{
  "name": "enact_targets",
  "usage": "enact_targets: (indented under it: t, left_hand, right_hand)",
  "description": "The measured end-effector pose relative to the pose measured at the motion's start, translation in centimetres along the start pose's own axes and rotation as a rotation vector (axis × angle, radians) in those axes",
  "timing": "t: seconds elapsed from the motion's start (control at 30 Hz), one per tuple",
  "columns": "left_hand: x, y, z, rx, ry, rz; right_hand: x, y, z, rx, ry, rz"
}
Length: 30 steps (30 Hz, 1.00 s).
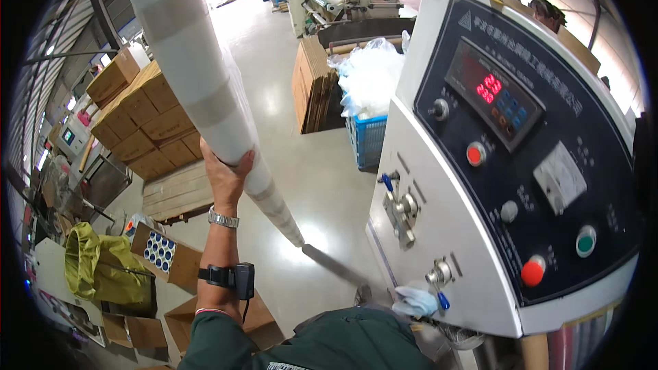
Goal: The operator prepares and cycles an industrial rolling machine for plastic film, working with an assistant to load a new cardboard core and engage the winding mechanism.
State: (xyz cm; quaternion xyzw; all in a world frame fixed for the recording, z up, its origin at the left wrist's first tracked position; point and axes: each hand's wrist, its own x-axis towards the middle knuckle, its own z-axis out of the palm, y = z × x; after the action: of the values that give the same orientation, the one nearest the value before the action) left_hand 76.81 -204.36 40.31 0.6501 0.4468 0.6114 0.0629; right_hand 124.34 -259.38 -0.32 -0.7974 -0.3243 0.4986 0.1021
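My left hand (227, 170) is wrapped around a long white roll (199, 75) with greyish bands along it. The roll slants from the top left down toward the middle of the floor, its narrow-looking lower end near my feet. A dark strip (332, 264) runs on from that end; I cannot tell whether it is a shaft or a shadow. On my left wrist are a metal-banded watch (223, 218) and, higher up the forearm, a black strapped device (236, 279). My right hand does not show.
A white machine with a dark control panel (439, 144) stands close on the right, with red and green buttons and valves (404, 209). A pale blue cloth (415, 301) hangs low on it. Stacked cartons (147, 113), flattened cardboard (312, 85) and a blue crate (368, 140) stand around.
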Motion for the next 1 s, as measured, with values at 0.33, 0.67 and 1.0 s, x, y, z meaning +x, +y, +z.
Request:
enact_targets:
  t: [0.33,0.67,1.0]
  left_hand:
    - [11.2,-13.6,11.2,0.009,-0.021,0.002]
    - [22.4,-25.6,23.0,-0.034,-0.185,-0.116]
    - [32.9,-34.3,38.8,-0.103,-0.346,-0.201]
  right_hand:
    - [13.4,-17.9,-9.6,0.114,0.11,-0.057]
    - [21.7,-36.8,-2.2,0.164,0.046,0.027]
    - [23.1,-40.6,4.6,0.435,0.129,0.135]
